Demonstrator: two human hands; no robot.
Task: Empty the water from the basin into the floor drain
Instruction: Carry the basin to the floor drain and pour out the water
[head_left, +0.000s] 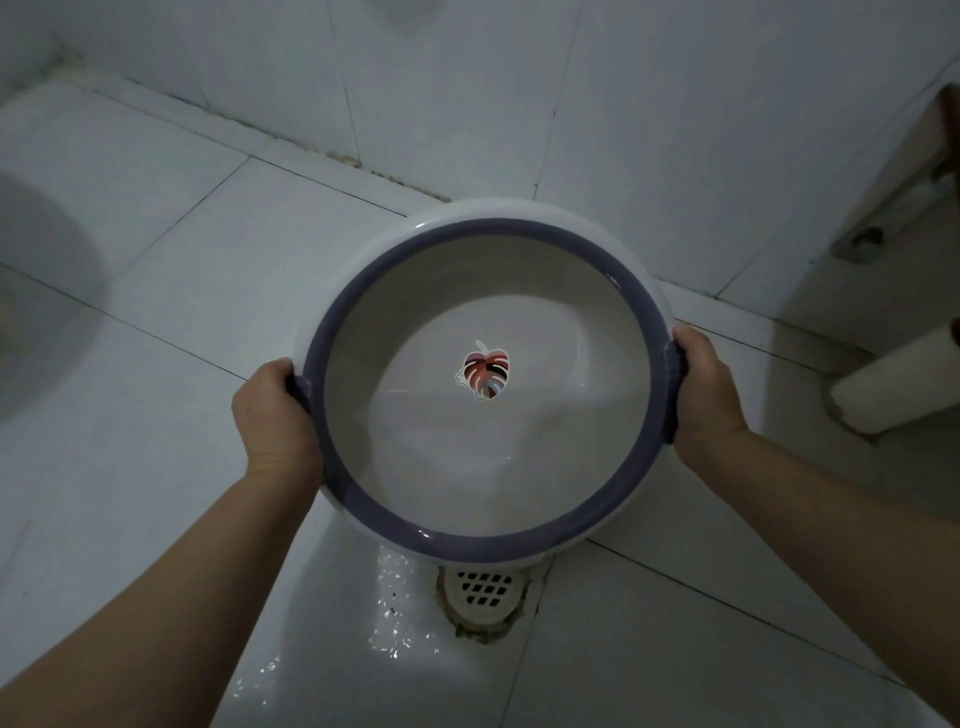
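Note:
A round white basin with a purple rim and a red leaf picture on its bottom is held above the tiled floor, roughly level. Clear water fills its lower part. My left hand grips the purple handle on its left side, and my right hand grips the handle on its right. A white grated floor drain lies directly below the basin's near edge, partly hidden by it. The floor to the left of the drain glistens with wet spots.
White tiled walls meet in a corner behind the basin. A white curved fixture sits at the far left. At the right stand a cabinet or door base and a pale cylindrical object on the floor.

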